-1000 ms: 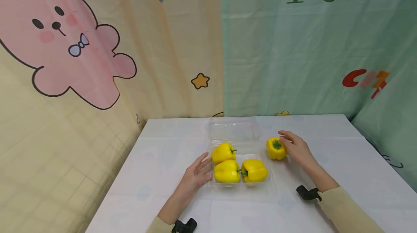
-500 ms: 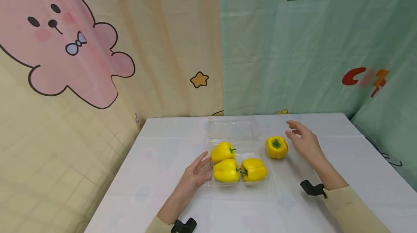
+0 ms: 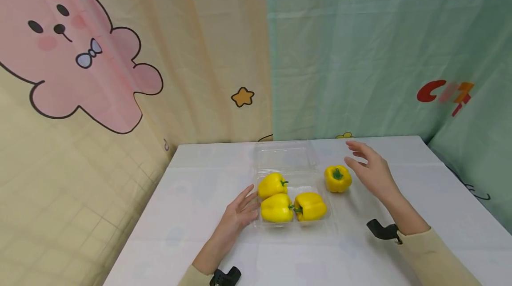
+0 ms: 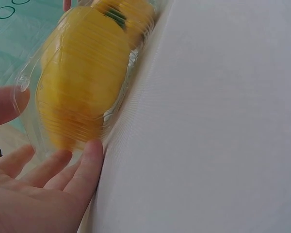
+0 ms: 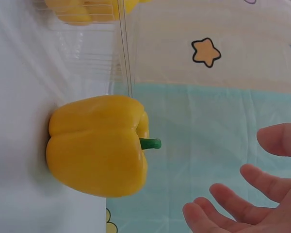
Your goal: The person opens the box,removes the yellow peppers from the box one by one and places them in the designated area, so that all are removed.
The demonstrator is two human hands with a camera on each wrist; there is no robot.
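A clear plastic clamshell box [image 3: 302,185] holds three yellow bell peppers: one at the back left [image 3: 273,185], one at the front left [image 3: 277,208], one at the front right [image 3: 310,207]. My left hand [image 3: 238,215] rests its fingertips on the box's left wall. Its thumb [image 4: 7,104] is at the rim in the left wrist view. A fourth yellow bell pepper [image 3: 338,179] stands upright on the table right of the box, green stem up. Above and to the right of that pepper, apart from it, my right hand [image 3: 375,174] hovers with fingers spread and nothing held.
The box's lid [image 3: 285,157] lies folded back behind its base. A white cloth covers the table [image 3: 192,179]. Printed curtains [image 3: 344,63] hang right behind the table's far edge.
My right hand has let go of the fourth bell pepper and lifted up and back from it, leaving it standing. My left hand keeps its place at the box.
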